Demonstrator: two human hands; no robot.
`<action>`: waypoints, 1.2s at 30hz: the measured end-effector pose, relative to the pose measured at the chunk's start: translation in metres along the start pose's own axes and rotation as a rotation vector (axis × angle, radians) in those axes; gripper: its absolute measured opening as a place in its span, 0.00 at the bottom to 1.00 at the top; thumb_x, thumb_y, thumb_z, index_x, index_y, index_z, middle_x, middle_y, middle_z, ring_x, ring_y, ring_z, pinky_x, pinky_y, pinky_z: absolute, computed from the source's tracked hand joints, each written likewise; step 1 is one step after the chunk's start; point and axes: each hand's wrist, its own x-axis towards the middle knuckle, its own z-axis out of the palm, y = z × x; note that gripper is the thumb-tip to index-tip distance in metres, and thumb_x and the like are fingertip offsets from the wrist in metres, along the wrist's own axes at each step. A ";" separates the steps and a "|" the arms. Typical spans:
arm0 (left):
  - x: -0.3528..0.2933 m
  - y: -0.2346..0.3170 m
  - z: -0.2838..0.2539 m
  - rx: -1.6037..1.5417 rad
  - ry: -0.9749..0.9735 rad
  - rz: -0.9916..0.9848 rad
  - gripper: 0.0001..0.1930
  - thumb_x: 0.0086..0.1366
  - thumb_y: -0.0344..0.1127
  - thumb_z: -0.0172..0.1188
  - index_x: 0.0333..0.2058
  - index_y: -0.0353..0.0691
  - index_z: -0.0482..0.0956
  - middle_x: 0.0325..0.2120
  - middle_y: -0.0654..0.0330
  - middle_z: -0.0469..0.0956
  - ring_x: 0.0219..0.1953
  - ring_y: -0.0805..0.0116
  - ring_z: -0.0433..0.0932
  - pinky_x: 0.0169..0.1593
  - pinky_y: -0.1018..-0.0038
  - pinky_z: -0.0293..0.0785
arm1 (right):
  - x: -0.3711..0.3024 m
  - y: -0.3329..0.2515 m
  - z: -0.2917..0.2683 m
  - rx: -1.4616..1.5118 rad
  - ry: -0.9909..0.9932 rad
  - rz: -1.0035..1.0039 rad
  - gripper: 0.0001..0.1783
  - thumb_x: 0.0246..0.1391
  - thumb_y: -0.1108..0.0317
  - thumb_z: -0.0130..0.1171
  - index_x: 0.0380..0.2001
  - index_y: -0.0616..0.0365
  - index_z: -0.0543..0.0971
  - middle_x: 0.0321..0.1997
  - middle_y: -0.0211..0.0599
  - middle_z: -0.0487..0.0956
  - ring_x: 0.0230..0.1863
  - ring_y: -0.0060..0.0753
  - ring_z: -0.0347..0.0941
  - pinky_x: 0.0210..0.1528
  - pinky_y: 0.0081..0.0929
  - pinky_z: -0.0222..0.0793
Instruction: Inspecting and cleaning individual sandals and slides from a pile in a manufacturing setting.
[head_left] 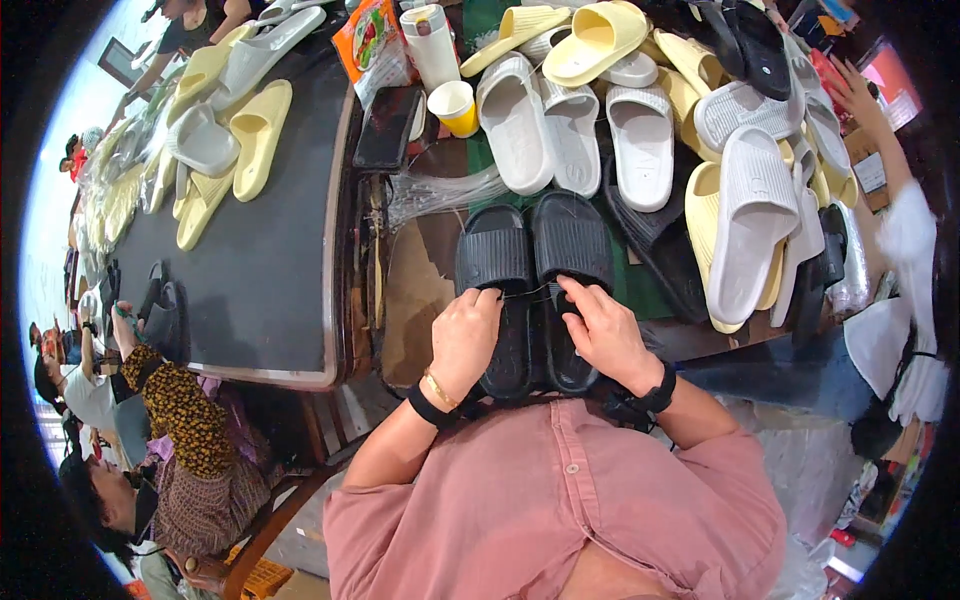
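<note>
Handling a thin pale strand with left hand and right hand, above a pair of black ribbed slide sandals at centre of frame.
Pinching strand with left fingertips; bending right fingers near its other end, unable to tell if grasping. Crowded at upper centre by white ribbed plastic slides, at upper left of these by a yellow-and-white cup and a black flat phone.
</note>
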 end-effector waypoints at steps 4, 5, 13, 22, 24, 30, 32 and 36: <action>0.002 0.003 -0.009 -0.119 0.116 -0.004 0.07 0.60 0.28 0.59 0.38 0.40 0.79 0.27 0.54 0.77 0.29 0.54 0.78 0.33 0.64 0.75 | 0.001 0.001 -0.009 0.125 0.110 -0.092 0.19 0.52 0.76 0.59 0.48 0.58 0.75 0.31 0.42 0.76 0.31 0.47 0.76 0.34 0.38 0.74; 0.003 0.003 -0.012 -0.216 0.149 -0.030 0.07 0.59 0.27 0.60 0.38 0.38 0.80 0.29 0.53 0.78 0.30 0.52 0.79 0.33 0.64 0.75 | 0.002 0.002 -0.012 0.166 0.152 -0.103 0.16 0.51 0.77 0.59 0.45 0.59 0.77 0.30 0.42 0.77 0.30 0.46 0.75 0.33 0.37 0.73; 0.054 -0.052 -0.015 -0.359 0.170 -0.297 0.13 0.62 0.33 0.61 0.43 0.33 0.79 0.34 0.49 0.80 0.35 0.54 0.81 0.41 0.66 0.76 | 0.056 0.037 -0.030 -0.040 0.362 0.059 0.12 0.55 0.71 0.56 0.42 0.62 0.78 0.38 0.47 0.80 0.40 0.54 0.75 0.45 0.45 0.71; 0.106 -0.082 0.012 -0.132 -0.075 -0.328 0.15 0.59 0.43 0.61 0.35 0.36 0.84 0.33 0.46 0.82 0.38 0.49 0.82 0.43 0.63 0.76 | 0.092 0.063 -0.002 -0.053 0.187 0.286 0.17 0.56 0.57 0.55 0.33 0.63 0.79 0.36 0.54 0.81 0.42 0.58 0.77 0.45 0.53 0.72; 0.106 -0.079 0.013 -0.216 -0.049 -0.373 0.12 0.60 0.38 0.60 0.35 0.35 0.85 0.32 0.47 0.83 0.37 0.48 0.82 0.42 0.63 0.76 | 0.091 0.066 0.004 -0.032 0.221 0.270 0.17 0.55 0.58 0.56 0.35 0.63 0.79 0.37 0.54 0.81 0.43 0.58 0.76 0.45 0.53 0.72; 0.101 -0.055 0.007 -0.309 0.075 -0.297 0.08 0.60 0.32 0.61 0.32 0.33 0.81 0.28 0.49 0.82 0.32 0.56 0.82 0.39 0.66 0.76 | 0.091 0.060 0.006 0.199 0.430 0.065 0.12 0.50 0.69 0.62 0.38 0.63 0.80 0.37 0.46 0.81 0.39 0.46 0.78 0.44 0.38 0.73; 0.098 -0.041 0.008 -0.481 0.109 -0.198 0.07 0.62 0.31 0.61 0.33 0.32 0.79 0.25 0.52 0.80 0.28 0.66 0.79 0.37 0.71 0.74 | 0.094 0.052 0.004 0.407 0.353 0.111 0.09 0.51 0.73 0.62 0.37 0.62 0.81 0.35 0.41 0.81 0.34 0.30 0.79 0.39 0.26 0.74; 0.095 -0.013 0.014 -0.716 0.049 -0.142 0.05 0.63 0.29 0.60 0.33 0.32 0.78 0.24 0.63 0.77 0.28 0.79 0.72 0.34 0.78 0.70 | 0.105 0.033 0.009 0.664 0.290 0.146 0.09 0.53 0.71 0.62 0.36 0.63 0.79 0.30 0.37 0.82 0.32 0.24 0.78 0.37 0.24 0.73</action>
